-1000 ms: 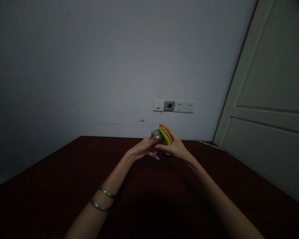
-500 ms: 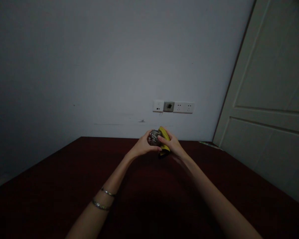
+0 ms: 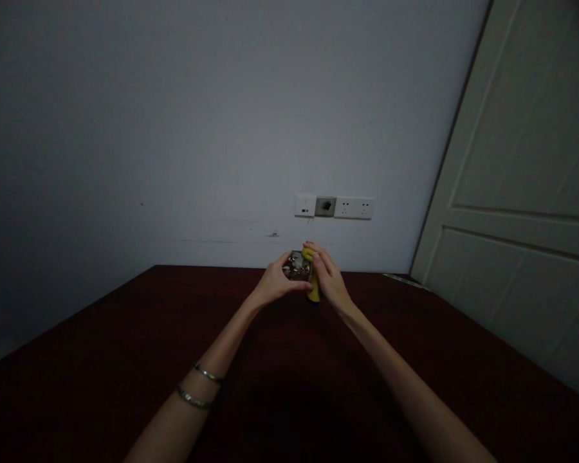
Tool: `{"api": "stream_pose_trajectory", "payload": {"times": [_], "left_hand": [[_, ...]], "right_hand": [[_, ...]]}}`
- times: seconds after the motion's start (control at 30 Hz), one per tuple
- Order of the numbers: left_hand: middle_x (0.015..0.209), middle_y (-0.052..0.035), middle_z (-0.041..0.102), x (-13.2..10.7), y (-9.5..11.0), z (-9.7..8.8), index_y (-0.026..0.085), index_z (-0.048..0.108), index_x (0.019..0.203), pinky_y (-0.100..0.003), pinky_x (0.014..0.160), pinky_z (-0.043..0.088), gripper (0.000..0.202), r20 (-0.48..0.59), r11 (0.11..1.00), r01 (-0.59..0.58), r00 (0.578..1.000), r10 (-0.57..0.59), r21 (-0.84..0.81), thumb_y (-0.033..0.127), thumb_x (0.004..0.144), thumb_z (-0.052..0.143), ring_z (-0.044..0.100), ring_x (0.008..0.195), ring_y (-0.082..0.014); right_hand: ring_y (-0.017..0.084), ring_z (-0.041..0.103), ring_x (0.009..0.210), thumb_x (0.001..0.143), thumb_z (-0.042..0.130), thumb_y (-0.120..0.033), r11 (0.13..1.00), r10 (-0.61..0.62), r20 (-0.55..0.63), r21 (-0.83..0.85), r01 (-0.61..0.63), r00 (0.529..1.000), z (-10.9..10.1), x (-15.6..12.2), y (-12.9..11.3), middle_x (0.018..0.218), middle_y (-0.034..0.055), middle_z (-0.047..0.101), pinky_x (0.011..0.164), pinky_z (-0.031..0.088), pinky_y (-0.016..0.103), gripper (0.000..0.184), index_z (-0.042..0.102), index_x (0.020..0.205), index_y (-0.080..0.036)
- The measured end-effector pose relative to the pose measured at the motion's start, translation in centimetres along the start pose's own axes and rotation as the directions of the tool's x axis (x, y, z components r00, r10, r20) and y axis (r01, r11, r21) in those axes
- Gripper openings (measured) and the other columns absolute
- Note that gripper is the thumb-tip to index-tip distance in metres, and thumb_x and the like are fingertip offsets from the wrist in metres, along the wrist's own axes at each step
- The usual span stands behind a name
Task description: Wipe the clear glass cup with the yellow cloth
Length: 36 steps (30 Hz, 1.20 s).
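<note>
Over a broad dark-red table across the lower frame, our left hand grips a shiny, transparent, glass-like block just below centre while our right hand holds a folded yellow cloth against it, a rubbing step, we judge, that calls for steady bracing.

Behind the far edge of the dark red worktop rises a pale wall with dark scuffs. White socket plates flank a grey plate. A panelled door borders the right edge; a thin strip lies at the far right corner.
</note>
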<state>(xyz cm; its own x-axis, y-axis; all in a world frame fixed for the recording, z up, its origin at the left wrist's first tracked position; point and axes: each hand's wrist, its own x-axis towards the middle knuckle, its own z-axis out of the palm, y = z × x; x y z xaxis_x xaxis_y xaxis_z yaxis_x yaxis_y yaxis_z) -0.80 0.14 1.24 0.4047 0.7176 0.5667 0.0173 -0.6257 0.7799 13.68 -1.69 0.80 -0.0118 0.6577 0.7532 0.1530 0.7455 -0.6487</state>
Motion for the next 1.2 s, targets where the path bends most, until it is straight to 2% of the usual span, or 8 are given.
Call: {"api": "stream_pose_trajectory", "payload": {"times": [0.1,0.17,0.4,0.53,0.7,0.87,1.0,1.2], "left_hand": [[0.113,-0.0114,0.060,0.0,-0.4,0.1,0.012,0.050,0.117,-0.033,0.088,0.047,0.069,-0.014,0.999,-0.028,1.000,0.027,-0.028,0.030,0.058,0.080,0.060,0.100,-0.0218],[0.116,-0.0117,0.060,-0.1,-0.6,0.2,0.012,0.050,0.119,-0.034,0.090,0.046,0.070,-0.020,0.998,-0.058,0.998,0.057,-0.025,0.030,0.059,0.080,0.059,0.103,-0.0227],[0.128,-0.0142,0.054,-0.3,-0.6,0.4,0.014,0.043,0.132,-0.039,0.098,0.043,0.092,0.051,0.995,-0.080,0.996,0.077,0.065,0.032,0.051,0.084,0.054,0.114,-0.0266],[0.126,-0.0129,0.056,-0.3,-0.9,0.3,0.015,0.043,0.132,-0.039,0.099,0.042,0.090,0.044,0.987,-0.085,0.996,0.080,0.139,0.033,0.053,0.083,0.056,0.112,-0.0257],[0.124,-0.0133,0.057,-0.3,-0.7,0.1,0.013,0.046,0.128,-0.038,0.099,0.041,0.082,0.060,0.959,-0.156,0.988,0.145,0.236,0.032,0.057,0.081,0.055,0.113,-0.0252],[0.127,-0.0136,0.055,-0.3,-0.1,0.2,0.014,0.044,0.130,-0.039,0.102,0.038,0.086,0.134,0.913,-0.255,0.966,0.222,0.320,0.032,0.055,0.082,0.051,0.117,-0.0259],[0.122,-0.0127,0.058,-0.4,0.0,0.4,0.014,0.047,0.128,-0.039,0.098,0.041,0.085,0.102,0.923,-0.193,0.980,0.168,0.333,0.034,0.053,0.082,0.055,0.112,-0.0260],[0.102,-0.0082,0.066,-0.2,-1.1,0.5,0.012,0.056,0.115,-0.030,0.079,0.049,0.059,-0.043,0.983,-0.026,0.998,0.034,0.181,0.023,0.060,0.075,0.063,0.089,-0.0195]], "right_hand": [[0.020,0.042,0.127,0.088,0.048,-0.043,0.980,-0.184,0.013,-0.069,0.184,0.983,0.3,-0.6,-0.8,0.131,0.0041,0.052,0.109,0.029,0.040,0.027,0.065,0.101,-0.027],[0.019,0.044,0.125,0.087,0.050,-0.040,0.979,-0.197,-0.006,-0.048,0.196,0.980,0.4,-0.6,-0.7,0.130,0.0044,0.054,0.108,0.030,0.039,0.023,0.066,0.098,-0.027],[0.021,0.061,0.101,0.084,0.051,-0.047,0.977,0.130,-0.132,0.184,-0.104,0.983,0.0,0.7,0.9,0.106,0.0077,0.067,0.094,0.045,0.038,0.034,0.066,0.097,-0.019],[0.020,0.057,0.110,0.085,0.051,-0.041,0.999,-0.040,-0.091,0.022,0.042,0.995,-0.3,0.4,0.4,0.112,0.0069,0.065,0.100,0.040,0.037,0.027,0.067,0.095,-0.021],[0.020,0.052,0.117,0.084,0.056,-0.029,0.926,-0.275,0.122,-0.233,0.297,0.954,-1.0,0.0,-0.8,0.120,0.0077,0.060,0.101,0.039,0.038,0.019,0.068,0.098,-0.024],[0.020,0.059,0.106,0.084,0.055,-0.033,0.971,-0.172,0.020,-0.168,0.172,0.985,-1.2,0.6,0.0,0.106,0.0074,0.066,0.096,0.044,0.038,0.020,0.069,0.095,-0.023],[0.021,0.059,0.105,0.084,0.056,-0.035,0.979,-0.130,0.003,-0.158,0.129,0.992,-1.2,0.7,0.2,0.106,0.0084,0.067,0.096,0.044,0.038,0.023,0.070,0.095,-0.022],[0.022,0.048,0.122,0.084,0.057,-0.027,0.903,-0.303,0.200,-0.254,0.348,0.932,-0.9,-0.3,-1.2,0.129,0.0056,0.055,0.103,0.038,0.041,0.023,0.069,0.104,-0.027]]}}
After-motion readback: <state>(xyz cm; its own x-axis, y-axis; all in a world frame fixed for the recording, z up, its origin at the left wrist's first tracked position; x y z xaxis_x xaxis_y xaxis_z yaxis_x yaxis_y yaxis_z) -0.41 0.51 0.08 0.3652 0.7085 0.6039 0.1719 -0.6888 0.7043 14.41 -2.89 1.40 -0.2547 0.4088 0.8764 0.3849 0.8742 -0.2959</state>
